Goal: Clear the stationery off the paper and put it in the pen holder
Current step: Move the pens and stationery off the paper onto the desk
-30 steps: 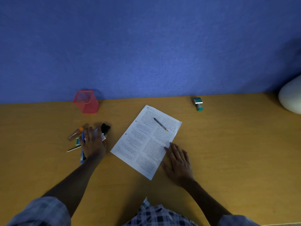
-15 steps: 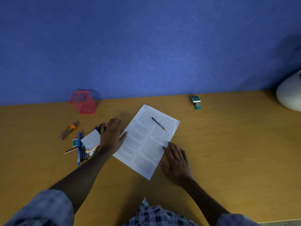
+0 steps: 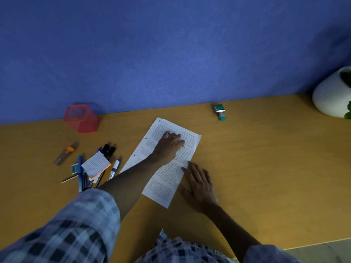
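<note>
A printed sheet of paper (image 3: 167, 179) lies slanted on the yellow desk. A pencil (image 3: 183, 146) rests on its upper part, and only the two ends show. My left hand (image 3: 168, 147) lies over the pencil with fingers stretched out, touching it. My right hand (image 3: 199, 185) presses flat on the desk and the sheet's right edge. The pink mesh pen holder (image 3: 81, 118) stands at the back left by the wall; I see nothing in it.
Left of the paper lies a heap of pens and markers (image 3: 112, 168) with a notepad (image 3: 96, 165) on top and a clear orange-capped tube (image 3: 64, 153) beside it. A teal stamp (image 3: 220, 111) sits near the wall. A white pot (image 3: 332, 95) stands far right.
My left hand left the heap of pens and moved right across the paper onto the pencil. The right hand stayed on the sheet's edge.
</note>
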Demonstrator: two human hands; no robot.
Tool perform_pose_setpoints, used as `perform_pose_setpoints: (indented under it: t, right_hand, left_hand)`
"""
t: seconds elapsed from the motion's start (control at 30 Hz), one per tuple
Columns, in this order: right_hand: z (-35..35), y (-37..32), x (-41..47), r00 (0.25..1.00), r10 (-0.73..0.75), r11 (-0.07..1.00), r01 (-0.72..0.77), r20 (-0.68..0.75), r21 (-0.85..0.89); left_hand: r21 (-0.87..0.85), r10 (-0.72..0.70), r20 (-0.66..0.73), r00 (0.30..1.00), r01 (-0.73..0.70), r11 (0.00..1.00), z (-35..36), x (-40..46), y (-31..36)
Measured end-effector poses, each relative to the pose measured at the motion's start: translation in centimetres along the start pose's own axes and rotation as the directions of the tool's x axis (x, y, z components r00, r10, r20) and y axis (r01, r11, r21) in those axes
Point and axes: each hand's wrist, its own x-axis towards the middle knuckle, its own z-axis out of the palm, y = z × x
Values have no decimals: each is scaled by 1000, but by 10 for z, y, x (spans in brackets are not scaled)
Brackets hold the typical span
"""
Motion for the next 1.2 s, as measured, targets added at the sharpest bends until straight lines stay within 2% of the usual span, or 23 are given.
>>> perform_pose_setpoints:
  t: [0.13,0.33,0.57,0.93,1.2]
  right_hand:
    - [0,0,0,1000,0,1000,0,-11,-7]
    - [-1,0,0,1000,-10,1000,9,-9,-14]
    - [0,0,-1,1000,-18,1000,17,-10,-23]
    - [0,1,0,1000,-16,1000,16,-13,-21]
    - [-4,0,0,999,-24,999,24,-22,-27]
  left_hand:
    - [16,-34,-9,999,34,999,2,0,-2]
    - [-107,-263,-41,964,257,960,6,-42,-25]
    - [71,-397,-34,917,399,914,12,-109,-54]
    - [138,-495,-113,861,507,851,23,-156,-83]
    - [-12,-558,-109,822,561,828,36,-183,-101]
